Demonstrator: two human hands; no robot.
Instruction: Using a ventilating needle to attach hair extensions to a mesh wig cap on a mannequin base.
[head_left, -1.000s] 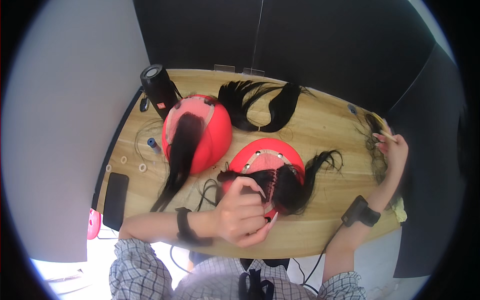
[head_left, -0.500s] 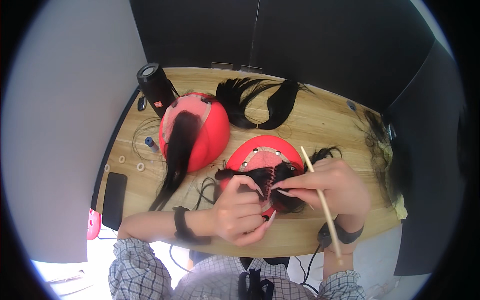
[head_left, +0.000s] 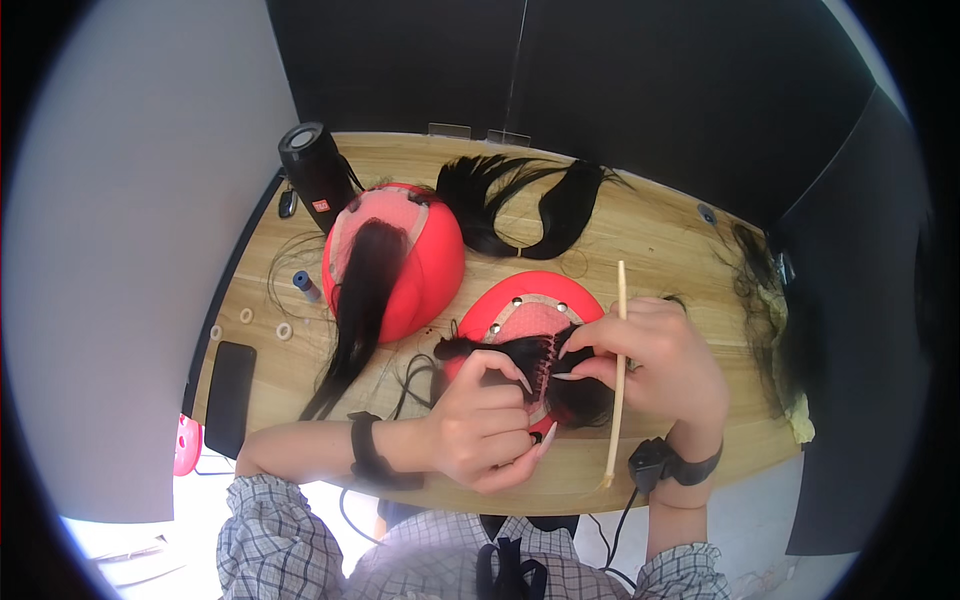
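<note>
In front of me a red head form [head_left: 520, 290] wears a pink net wig cap [head_left: 530, 325] with a pale band and round pinheads. Black hair [head_left: 520, 350] lies across the net, split by a pink line with dark knotted strands. My left hand [head_left: 483, 425] is curled against the cap's near left side, its fingers bent; what they pinch is hidden. At the cap's right side, my right hand [head_left: 655, 360] holds a thin wooden stick [head_left: 620, 380] upright across its fingers. Its thumb and index fingertips reach into the hair, slightly apart.
Behind on the left stands another red head form [head_left: 440, 250] with a capped black ponytail [head_left: 365, 290]. Around it are a black speaker [head_left: 318, 170], a phone [head_left: 231, 395] and small rings [head_left: 284, 331]. Loose hair [head_left: 560, 225] lies at the back, more [head_left: 755, 300] at right.
My right hand has shifted slightly up and left, its fingertips parting. The wooden stick has swung from slanted to nearly upright. My left hand stays in place.
</note>
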